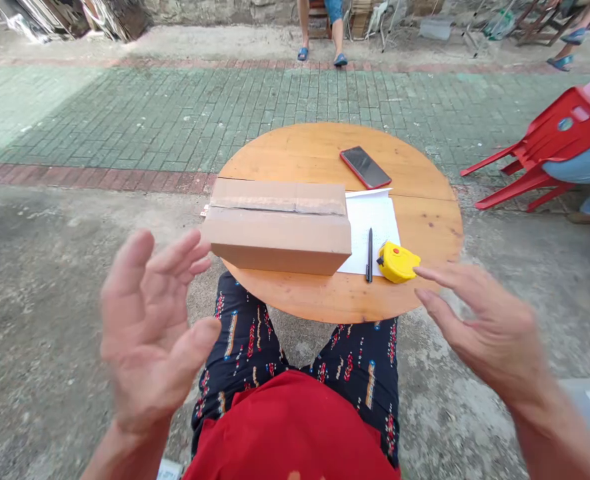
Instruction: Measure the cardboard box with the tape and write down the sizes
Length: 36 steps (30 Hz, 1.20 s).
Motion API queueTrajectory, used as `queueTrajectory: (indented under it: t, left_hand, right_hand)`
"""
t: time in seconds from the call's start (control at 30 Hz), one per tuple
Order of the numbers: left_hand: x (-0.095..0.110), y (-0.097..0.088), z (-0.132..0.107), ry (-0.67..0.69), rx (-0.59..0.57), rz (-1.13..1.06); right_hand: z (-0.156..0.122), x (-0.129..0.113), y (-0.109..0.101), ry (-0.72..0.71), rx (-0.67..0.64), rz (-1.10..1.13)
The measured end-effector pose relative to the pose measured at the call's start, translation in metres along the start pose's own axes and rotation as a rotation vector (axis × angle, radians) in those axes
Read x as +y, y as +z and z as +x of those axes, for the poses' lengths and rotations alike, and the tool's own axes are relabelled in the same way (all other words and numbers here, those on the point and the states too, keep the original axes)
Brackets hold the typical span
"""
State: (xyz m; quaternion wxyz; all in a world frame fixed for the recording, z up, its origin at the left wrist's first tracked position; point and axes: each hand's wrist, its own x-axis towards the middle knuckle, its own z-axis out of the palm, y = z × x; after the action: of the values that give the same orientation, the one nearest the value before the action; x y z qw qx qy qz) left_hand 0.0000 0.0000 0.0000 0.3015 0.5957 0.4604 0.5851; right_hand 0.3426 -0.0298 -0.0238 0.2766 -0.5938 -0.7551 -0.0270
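My left hand (157, 327) is raised left of the table, palm turned inward and fingers apart, holding nothing. Nearest to it is a closed cardboard box (279, 230) with a taped top seam, lying on the round wooden table. My right hand (479, 320) hovers over the table's right front edge, thumb and fingers apart and nothing between them. Just left of its fingertips sits a yellow tape measure (397, 262); whether they touch I cannot tell. A black pen (369, 256) lies on white paper (367, 217), which the box partly covers.
A phone with a red case (365, 167) lies toward the back of the wooden table (425, 227). On the right, a person sits on a red plastic chair (559, 137). Other people's legs (335, 30) show at the far wall. My knees are under the table's front edge.
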Motion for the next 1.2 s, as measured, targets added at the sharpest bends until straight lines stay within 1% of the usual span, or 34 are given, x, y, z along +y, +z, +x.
queueTrajectory:
  t: [0.03,0.07,0.13,0.2,0.3,0.37,0.47,0.57,0.63,0.7,0.77,0.8,0.83,0.87,0.9,0.93,1.0,1.03,1.07,1.13,1.2]
  left_hand:
    - [-0.012,-0.002,-0.006,0.004,-0.001,-0.01]
    - [-0.024,-0.004,-0.013,-0.041,0.028,-0.001]
    - [-0.043,-0.01,-0.024,-0.148,0.085,0.023]
    - [-0.053,-0.015,-0.029,-0.225,0.115,0.045]
    - [-0.055,-0.019,-0.029,-0.267,0.122,0.073]
    - [-0.055,-0.02,-0.027,-0.286,0.137,0.097]
    - [-0.062,-0.018,-0.028,-0.349,0.147,0.124]
    - [-0.069,-0.012,-0.035,-0.427,0.168,0.169]
    - [-0.069,-0.007,-0.045,-0.442,0.18,0.2]
    - [-0.067,-0.002,-0.056,-0.408,0.137,0.207]
    - [-0.064,0.003,-0.067,-0.332,0.045,0.207]
    - [-0.063,0.005,-0.071,-0.287,0.002,0.212]
    - [-0.061,0.007,-0.073,-0.247,-0.029,0.218]
    - [-0.06,0.01,-0.073,-0.215,-0.041,0.223]
    - [-0.059,0.012,-0.072,-0.198,-0.042,0.22]
    - [-0.057,0.014,-0.069,-0.197,-0.037,0.208]
    - [-0.05,0.02,-0.061,-0.243,-0.059,0.15]
    - [-0.046,0.024,-0.057,-0.289,-0.094,0.104]
    - [-0.04,0.029,-0.054,-0.345,-0.148,0.05]
    - [-0.029,0.04,-0.049,-0.467,-0.276,-0.072]
    - [-0.019,0.05,-0.048,-0.58,-0.372,-0.187]
  right_hand:
    - [0.003,0.004,0.008,-0.059,-0.02,-0.032]
    - [0.005,0.007,0.018,-0.117,-0.045,-0.1]
    - [0.01,0.01,0.037,-0.186,-0.105,-0.271]
    - [0.015,0.01,0.05,-0.24,-0.187,-0.395]
    - [0.023,0.012,0.054,-0.31,-0.298,-0.453]
    - [0.024,0.019,0.05,-0.266,-0.314,-0.446]
    - [0.019,0.037,0.048,-0.101,-0.291,-0.418]
    - [0.011,0.055,0.057,0.053,-0.295,-0.362]
    - [0.007,0.064,0.065,0.114,-0.304,-0.289]
    - [0.005,0.067,0.066,0.169,-0.282,-0.176]
    - [0.002,0.065,0.057,0.29,-0.216,0.006]
    - [-0.001,0.062,0.049,0.389,-0.17,0.13]
    - [-0.005,0.057,0.04,0.501,-0.15,0.275]
    - [-0.01,0.051,0.03,0.607,-0.117,0.433]
    - [-0.016,0.043,0.021,0.68,-0.108,0.619]
    - [-0.021,0.033,0.012,0.736,-0.127,0.808]
    - [-0.03,0.011,-0.001,0.821,-0.203,1.153]
    - [-0.033,-0.001,-0.004,0.854,-0.243,1.273]
    - [-0.033,-0.013,-0.006,0.881,-0.282,1.363]
    - [-0.03,-0.035,-0.005,0.894,-0.354,1.474]
    - [-0.021,-0.053,-0.002,0.846,-0.439,1.536]
